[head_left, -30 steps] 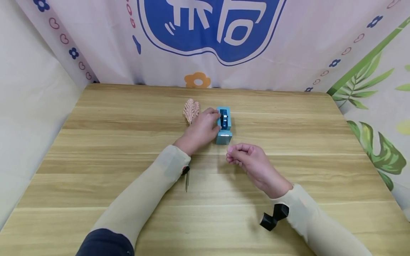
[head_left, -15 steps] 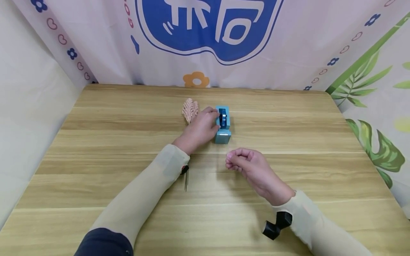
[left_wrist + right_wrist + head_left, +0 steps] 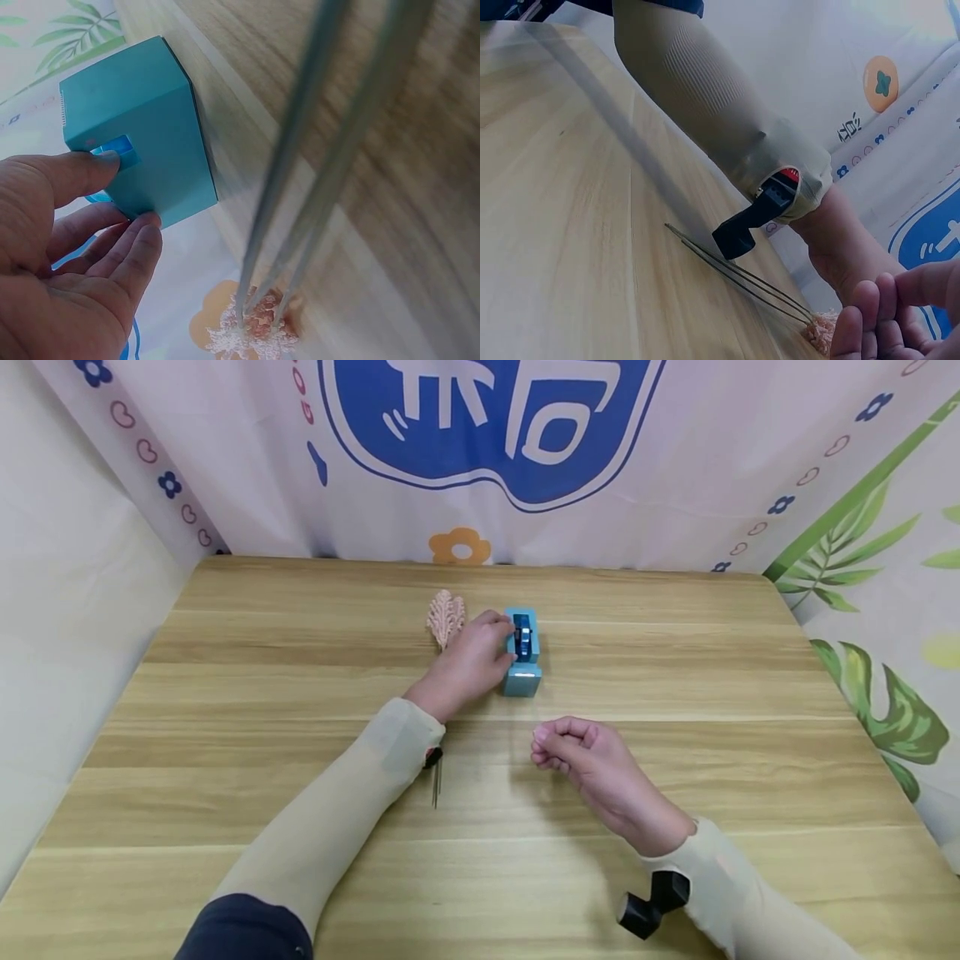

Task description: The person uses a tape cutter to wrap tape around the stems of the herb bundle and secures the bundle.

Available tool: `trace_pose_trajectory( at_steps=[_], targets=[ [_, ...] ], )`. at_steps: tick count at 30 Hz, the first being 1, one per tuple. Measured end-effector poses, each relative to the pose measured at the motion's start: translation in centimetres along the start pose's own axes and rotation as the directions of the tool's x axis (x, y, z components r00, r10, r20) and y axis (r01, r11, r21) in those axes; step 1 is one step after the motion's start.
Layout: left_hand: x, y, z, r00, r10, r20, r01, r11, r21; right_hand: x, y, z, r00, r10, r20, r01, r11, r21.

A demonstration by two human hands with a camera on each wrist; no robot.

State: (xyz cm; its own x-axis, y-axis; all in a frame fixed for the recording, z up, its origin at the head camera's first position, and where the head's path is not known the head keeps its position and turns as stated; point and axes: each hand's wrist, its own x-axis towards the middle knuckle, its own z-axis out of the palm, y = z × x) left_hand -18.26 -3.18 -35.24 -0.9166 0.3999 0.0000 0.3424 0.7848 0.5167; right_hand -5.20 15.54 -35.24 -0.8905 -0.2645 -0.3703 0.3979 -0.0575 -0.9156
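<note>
A teal tape dispenser stands on the wooden table with a blue roll in its slot. My left hand holds it from the left; in the left wrist view, thumb and fingers bear on the side of the dispenser. Closer to me, my right hand has thumb and index finger pinched together. A very faint clear strip of tape seems to run from the dispenser to those fingertips. Pale pink artificial flower sprigs lie beside the left hand, their thin stems passing beneath the left forearm.
The wooden table ends at a printed curtain behind the dispenser. A black wrist camera mount juts from the right sleeve. Leaf-patterned cloth hangs on the right.
My right hand has drawn back toward me, away from the dispenser, still pinching. The left hand and the dispenser have stayed in place.
</note>
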Motion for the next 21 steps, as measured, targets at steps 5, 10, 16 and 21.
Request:
trace_pose_trajectory(
  at_steps=[5, 10, 16, 21],
  targets=[
    [0.0, 0.0, 0.0, 1.000, 0.014, -0.002, -0.014, 1.000, 0.006, -0.5, 0.0, 0.1, 1.000, 0.001, 0.013, -0.001, 1.000, 0.010],
    [0.0, -0.1, 0.1, 1.000, 0.020, -0.008, -0.020, 1.000, 0.003, -0.7, 0.2, 0.2, 1.000, -0.004, 0.017, 0.003, 1.000, 0.028],
    [0.0, -0.1, -0.1, 1.000, 0.030, 0.011, -0.030, 0.999, 0.018, -0.7, 0.3, 0.2, 1.000, -0.006, 0.015, 0.005, 0.999, 0.036],
    [-0.6, 0.0, -1.0, 0.998, 0.014, 0.067, -0.014, 1.000, 0.004, -0.6, 0.4, 0.2, 1.000, -0.015, 0.010, 0.014, 0.999, 0.046]
  ],
)
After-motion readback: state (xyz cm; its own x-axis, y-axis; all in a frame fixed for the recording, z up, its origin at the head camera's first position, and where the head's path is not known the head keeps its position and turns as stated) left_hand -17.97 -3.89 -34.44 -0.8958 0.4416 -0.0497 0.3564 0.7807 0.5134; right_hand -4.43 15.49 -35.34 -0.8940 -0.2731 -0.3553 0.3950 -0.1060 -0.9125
